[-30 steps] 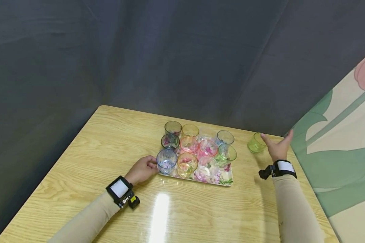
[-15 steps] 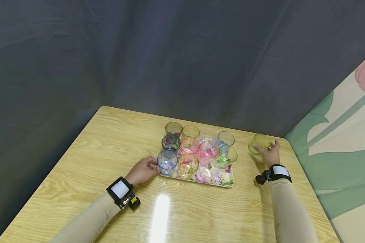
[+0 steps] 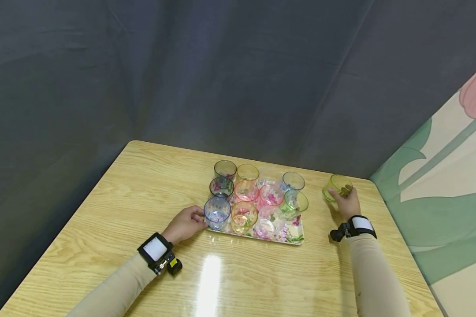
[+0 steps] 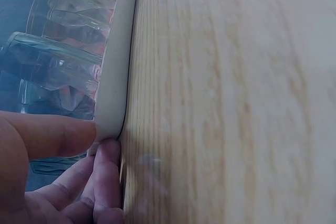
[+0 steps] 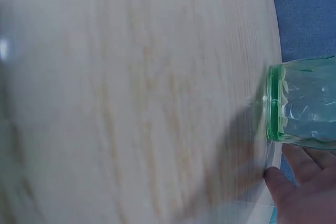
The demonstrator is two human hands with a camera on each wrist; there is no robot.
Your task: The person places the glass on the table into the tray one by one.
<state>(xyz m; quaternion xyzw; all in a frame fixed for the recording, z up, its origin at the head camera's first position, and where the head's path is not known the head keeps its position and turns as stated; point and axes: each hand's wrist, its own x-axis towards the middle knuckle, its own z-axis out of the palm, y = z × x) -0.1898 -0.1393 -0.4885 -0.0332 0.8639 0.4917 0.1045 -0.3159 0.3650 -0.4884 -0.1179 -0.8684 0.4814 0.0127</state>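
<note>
My left hand point(image 3: 185, 224) pinches the front left corner of a flowered tray point(image 3: 292, 233). In the left wrist view, the thumb lies on top of the pale rim point(image 4: 115, 72), with fingertips at its underside. Rows of clear coloured cups fill most of the tray, with a blue cup point(image 3: 217, 213) nearest that hand. Off to the right, a yellow-green cup point(image 3: 330, 192) stands upright near the table's back edge. My right hand point(image 3: 348, 206) grips it, thumb at the front and fingers round the far right side. The right wrist view shows its thick green base point(image 5: 274, 103) close to the tabletop.
Dark cups point(image 3: 222, 188), a yellow cup point(image 3: 244, 218), a clear cup point(image 3: 269, 221), a pink cup point(image 3: 271, 196) and a green cup point(image 3: 295, 202) stand close together. A dark curtain point(image 3: 238, 79) hangs behind the wooden table point(image 3: 262, 281). Patterned cloth point(image 3: 440, 211) borders the right side.
My right hand has come in from the right and its spread fingers have closed round the yellow-green cup. The left hand and tray have stayed put.
</note>
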